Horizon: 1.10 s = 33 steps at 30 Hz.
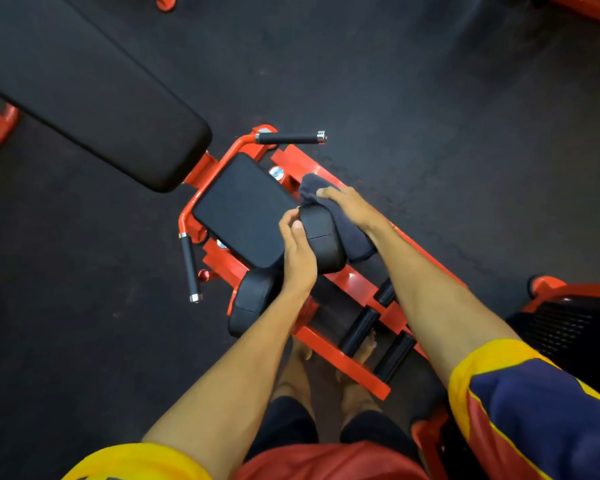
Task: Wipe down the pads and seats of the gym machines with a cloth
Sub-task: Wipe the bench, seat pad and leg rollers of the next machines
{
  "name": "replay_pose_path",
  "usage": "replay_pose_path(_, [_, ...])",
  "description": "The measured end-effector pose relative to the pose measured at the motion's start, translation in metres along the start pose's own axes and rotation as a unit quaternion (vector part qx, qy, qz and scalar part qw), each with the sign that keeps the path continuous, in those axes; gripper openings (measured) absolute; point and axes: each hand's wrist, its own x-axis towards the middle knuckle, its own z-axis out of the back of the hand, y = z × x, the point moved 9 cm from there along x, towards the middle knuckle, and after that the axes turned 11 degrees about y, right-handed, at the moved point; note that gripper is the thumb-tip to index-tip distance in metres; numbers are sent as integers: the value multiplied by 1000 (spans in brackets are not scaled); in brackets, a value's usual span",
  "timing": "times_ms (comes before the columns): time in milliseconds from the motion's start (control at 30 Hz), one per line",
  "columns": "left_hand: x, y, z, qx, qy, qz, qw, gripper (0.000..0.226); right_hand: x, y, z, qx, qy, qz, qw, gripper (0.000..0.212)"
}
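Evidently the left hand (297, 253) clasps the roller pad (321, 242), seemingly to stop it turning, while the right hand (349, 206) grips the cloth (355, 240) against its side.

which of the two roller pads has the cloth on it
The upper roller pad, between both hands: the left hand grips it, the right hand holds the dark cloth against it. The lower roller pad by the left wrist is bare.
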Motion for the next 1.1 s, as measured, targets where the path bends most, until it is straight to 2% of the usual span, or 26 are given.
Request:
replay_pose_path(100, [0, 2, 1, 1, -11, -1, 1000, 32, -17, 24, -16, -42, -2, 78, 996, 4])
replay_pose_path(167, [1, 4, -3, 2, -3, -3, 1000, 32, -25, 30, -21, -66, -8, 143, 987, 13])
replay_pose_path(200, [2, 3, -4, 7, 0, 0, 1000, 32, -25, 27, -17, -45, -23, 150, 987, 17])
replay_pose_path(300, [2, 1, 0, 19, -7, -11, 1000, 30, -12, -5, -6, 54, -35, 60, 996, 9])
replay_pose_path(400, [1, 2, -2, 28, 10, 2, 1000, 27, -3, -46, 4, 106, -64, -29, 992, 19])
replay_pose_path(500, [-1, -5, -1, 30, 9, -3, 1000, 28, -3, -57, -1, 177, -89, -55, 979, 31])
replay_pose_path(633, [-4, -5, 1, 32, 7, -2, 999, 32, -32, -12, -11, 175, -144, 37, 973, 28])
replay_pose_path(700, [-2, -9, 2, 51, 14, -22, 998, 38, -47, 2, -20, 129, -143, 107, 975, 31])
replay_pose_path(767, [0, -11, -1, 78, 45, -38, 995, 46, -52, 0, -26, 93, -139, 137, 976, 34])
replay_pose_path(800, [0, -13, -1, 102, 54, -46, 992, 46, -51, -8, -25, 116, -134, 127, 976, 36])
replay_pose_path(867, [1, -18, 3, 149, 55, -63, 985, 45, -47, -33, -21, 186, -131, 55, 972, 37])
replay_pose_path(967, [6, -18, 3, 198, 80, -71, 974, 42, -46, -64, -21, 221, -123, -48, 966, 29])
replay_pose_path(1033, [6, -17, 1, 227, 101, -60, 967, 42, -47, -68, -21, 235, -125, -67, 962, 31])
replay_pose_path(1100, [4, -19, 1, 240, 102, -60, 964, 42, -51, -59, -23, 239, -132, -45, 961, 35])
